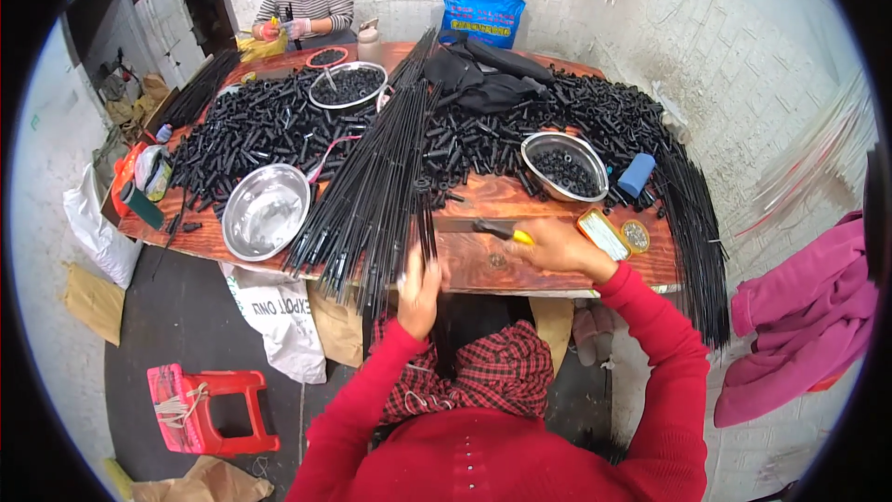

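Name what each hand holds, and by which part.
The right hand grips a yellow-handled knife by its handle. The left hand holds thin black rods near their lower ends.

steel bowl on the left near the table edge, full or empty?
Empty. The round shiny steel bowl shows only bare reflective metal inside, unlike the other steel bowl, which holds small black parts.

Black rods point(372, 186) hiding left hand point(420, 293) fingers, knife point(483, 228) handle inside right hand point(557, 246) (mostly covered)
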The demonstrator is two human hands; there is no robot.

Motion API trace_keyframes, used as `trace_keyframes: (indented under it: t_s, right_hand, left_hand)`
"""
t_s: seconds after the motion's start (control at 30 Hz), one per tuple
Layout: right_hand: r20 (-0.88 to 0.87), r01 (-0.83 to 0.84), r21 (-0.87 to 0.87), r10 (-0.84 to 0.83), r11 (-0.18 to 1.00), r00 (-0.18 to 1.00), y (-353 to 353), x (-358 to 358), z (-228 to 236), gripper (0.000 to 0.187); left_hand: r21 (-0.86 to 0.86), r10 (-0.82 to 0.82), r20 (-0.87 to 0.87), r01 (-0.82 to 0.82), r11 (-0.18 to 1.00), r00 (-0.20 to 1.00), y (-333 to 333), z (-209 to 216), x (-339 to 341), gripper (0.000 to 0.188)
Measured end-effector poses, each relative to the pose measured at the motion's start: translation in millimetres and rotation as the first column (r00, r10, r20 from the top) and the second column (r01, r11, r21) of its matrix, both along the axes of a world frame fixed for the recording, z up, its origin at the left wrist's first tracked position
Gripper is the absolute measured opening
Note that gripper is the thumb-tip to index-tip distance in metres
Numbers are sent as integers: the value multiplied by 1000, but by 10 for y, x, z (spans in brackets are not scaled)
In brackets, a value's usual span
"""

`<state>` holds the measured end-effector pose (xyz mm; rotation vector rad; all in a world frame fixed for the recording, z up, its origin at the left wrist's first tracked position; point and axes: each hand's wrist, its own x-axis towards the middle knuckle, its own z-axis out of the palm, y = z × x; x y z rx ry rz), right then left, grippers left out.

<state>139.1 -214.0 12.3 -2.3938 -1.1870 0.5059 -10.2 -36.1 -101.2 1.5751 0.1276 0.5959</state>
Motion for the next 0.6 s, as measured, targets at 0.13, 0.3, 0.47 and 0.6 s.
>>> trace_keyframes:
  t_s: [0.13, 0.3, 0.47, 0.6]
  right_hand:
    - [224, 208, -195, -162, 959, 961, -274, 134, -673, 40]
    - [413, 244, 105, -265, 964, 871, -421, 224, -1223, 40]
    - [512, 129, 359, -310, 925, 801, -580, 276, -1403, 44]
    - [489, 159, 413, -365, 897, 792, -602, 280, -1597, 45]
  left_hand:
    - [6, -128, -98, 129, 992, 987, -151, -741, -354, 36]
    - [93, -78, -86, 86, 992, 993, 2, -126, -152, 36]
    - [178, 16, 48, -25, 984, 999, 567, 1071, 528, 42]
    - [722, 179, 117, -208, 660, 977, 1779, 731, 1427, 49]
